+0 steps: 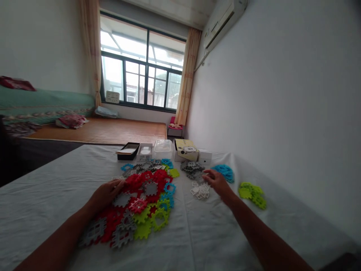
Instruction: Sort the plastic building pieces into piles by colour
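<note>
A heap of flat interlocking plastic tiles (141, 199) in red, grey, green and blue lies on the white cloth (42, 195) before me. My left hand (105, 192) rests on the heap's left edge, fingers curled over red and grey tiles. My right hand (216, 180) reaches to a small pile of grey tiles (192, 168), fingers bent on one; small white tiles (200, 191) lie just beneath it. A blue pile (225, 172) sits just beyond the right hand and a green pile (252, 194) farther right.
Boxes line the far edge of the cloth: a black tray (128, 151), a clear plastic box (163, 148), a yellow box (186, 149) and a small white box (205, 156). A wall runs close on the right. A bed platform and window lie beyond.
</note>
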`<state>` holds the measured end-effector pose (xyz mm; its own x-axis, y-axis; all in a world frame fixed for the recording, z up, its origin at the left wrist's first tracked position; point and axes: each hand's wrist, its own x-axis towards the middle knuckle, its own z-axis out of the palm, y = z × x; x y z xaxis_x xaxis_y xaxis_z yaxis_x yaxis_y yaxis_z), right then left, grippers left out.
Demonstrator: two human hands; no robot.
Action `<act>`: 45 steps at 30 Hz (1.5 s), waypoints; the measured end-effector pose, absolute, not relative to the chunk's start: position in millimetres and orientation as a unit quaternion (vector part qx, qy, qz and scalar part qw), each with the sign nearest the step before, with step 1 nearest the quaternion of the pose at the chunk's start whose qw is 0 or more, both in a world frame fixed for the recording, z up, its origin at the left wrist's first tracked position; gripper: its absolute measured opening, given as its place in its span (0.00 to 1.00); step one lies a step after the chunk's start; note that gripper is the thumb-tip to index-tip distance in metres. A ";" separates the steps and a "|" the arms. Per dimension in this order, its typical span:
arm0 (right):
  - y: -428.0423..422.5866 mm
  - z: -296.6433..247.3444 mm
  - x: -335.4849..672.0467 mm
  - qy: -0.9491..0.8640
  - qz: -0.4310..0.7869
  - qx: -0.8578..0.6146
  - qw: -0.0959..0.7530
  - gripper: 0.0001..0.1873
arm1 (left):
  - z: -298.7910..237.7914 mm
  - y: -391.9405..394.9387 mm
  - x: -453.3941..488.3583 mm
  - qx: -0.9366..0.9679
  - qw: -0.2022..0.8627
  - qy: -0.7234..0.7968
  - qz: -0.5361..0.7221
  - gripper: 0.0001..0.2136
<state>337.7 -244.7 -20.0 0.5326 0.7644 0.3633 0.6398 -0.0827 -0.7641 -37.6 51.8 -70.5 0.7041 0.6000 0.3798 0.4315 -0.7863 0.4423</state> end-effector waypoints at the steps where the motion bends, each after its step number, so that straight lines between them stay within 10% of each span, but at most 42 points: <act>1: -256.5 -16.5 360.2 -0.440 0.047 -0.748 0.495 0.23 | -70.1 52.1 -37.5 0.910 0.163 0.282 0.259 0.20; 17: -190.3 -40.1 400.8 -0.448 0.007 -0.778 0.440 0.19 | -65.6 45.5 -37.9 0.905 0.181 0.294 0.250 0.20; 27: -224.8 -70.4 334.9 -0.650 0.042 -0.735 0.191 0.26 | -61.1 42.0 -33.9 0.908 0.171 0.292 0.248 0.19; 45: -336.0 -96.4 404.3 -0.571 -0.007 -0.811 0.126 0.28 | -68.2 42.9 -35.1 0.901 0.182 0.284 0.272 0.18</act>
